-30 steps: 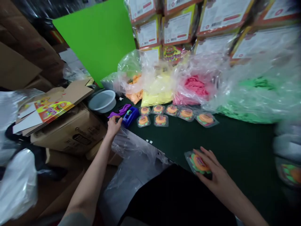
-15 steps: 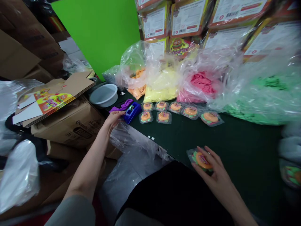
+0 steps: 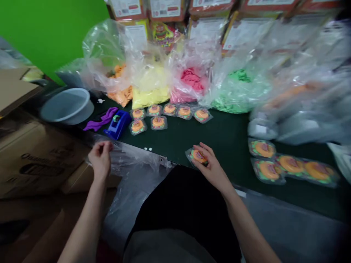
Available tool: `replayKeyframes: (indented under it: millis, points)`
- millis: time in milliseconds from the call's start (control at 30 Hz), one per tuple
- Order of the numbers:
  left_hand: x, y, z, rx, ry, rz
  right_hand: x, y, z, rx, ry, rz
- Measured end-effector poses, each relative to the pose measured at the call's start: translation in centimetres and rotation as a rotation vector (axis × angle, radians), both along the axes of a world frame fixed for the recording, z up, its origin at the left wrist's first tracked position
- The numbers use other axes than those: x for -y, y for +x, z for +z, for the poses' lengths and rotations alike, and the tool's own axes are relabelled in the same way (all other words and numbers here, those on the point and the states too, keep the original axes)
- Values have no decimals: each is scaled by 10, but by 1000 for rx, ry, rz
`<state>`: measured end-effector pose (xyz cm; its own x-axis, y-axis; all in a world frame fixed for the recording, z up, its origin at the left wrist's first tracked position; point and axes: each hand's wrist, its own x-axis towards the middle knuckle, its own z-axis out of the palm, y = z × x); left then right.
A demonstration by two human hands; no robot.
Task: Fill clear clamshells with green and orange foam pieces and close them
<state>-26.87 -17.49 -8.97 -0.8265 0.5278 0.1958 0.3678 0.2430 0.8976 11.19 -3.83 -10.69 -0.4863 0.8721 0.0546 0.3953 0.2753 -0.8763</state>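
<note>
My left hand (image 3: pixel 101 157) is just off the table's front edge, fingers pinched together. Whatever is between the fingertips is too small to make out. Beyond it stands a blue tape dispenser (image 3: pixel 118 124), with a purple cloth (image 3: pixel 101 119) at its left. My right hand (image 3: pixel 211 163) grips a clear plastic pack with a toy burger (image 3: pixel 198 155) near the front edge, thumb and fingers around its sides. Several similar burger packs (image 3: pixel 158 122) lie in two rows farther back. More burger packs (image 3: pixel 291 164) lie at the right.
Open bags of orange, yellow, pink and green material (image 3: pixel 230 95) line the back of the dark table (image 3: pixel 175 135). Stacked boxes (image 3: pixel 166 9) rise behind them. A grey basin (image 3: pixel 68 106) sits at the left, above a cardboard carton (image 3: pixel 41 160). Stacked clear plastic shells (image 3: pixel 301 126) are at the right.
My left hand has come away from the tape dispenser toward me, fingers pinched. My right hand still holds the burger pack. The view has turned right, showing more packs there.
</note>
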Motion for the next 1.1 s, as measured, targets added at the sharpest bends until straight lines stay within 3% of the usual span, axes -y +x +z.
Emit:
replayKeyframes:
  millis: [33,167,233,300,400,600,733,833,933,1100]
  points:
    - [1,30,-1,72,43,-75,1,1,1,4,3,0]
    - [-1,165,-6,520,-50,-514,11,9,6,20,-9,48]
    - [-7,215,-11,739,-38,-611,16,15,8,13,-25,73]
    - [-15,243,-18,869,34,-619,18,19,11,6,-42,95]
    - [-26,258,-33,920,127,-596,19,23,13,3,-72,96]
    - [-34,270,-52,920,138,-510,18,25,10,2,-53,102]
    - [-33,273,-53,892,50,-487,19,26,5,8,22,99]
    - [-31,268,-53,737,-41,-441,20,23,3,20,49,68]
    - [-30,266,-51,629,-64,-494,21,20,4,23,64,47]
    - [-33,276,-47,900,-62,-565,26,22,2,27,71,10]
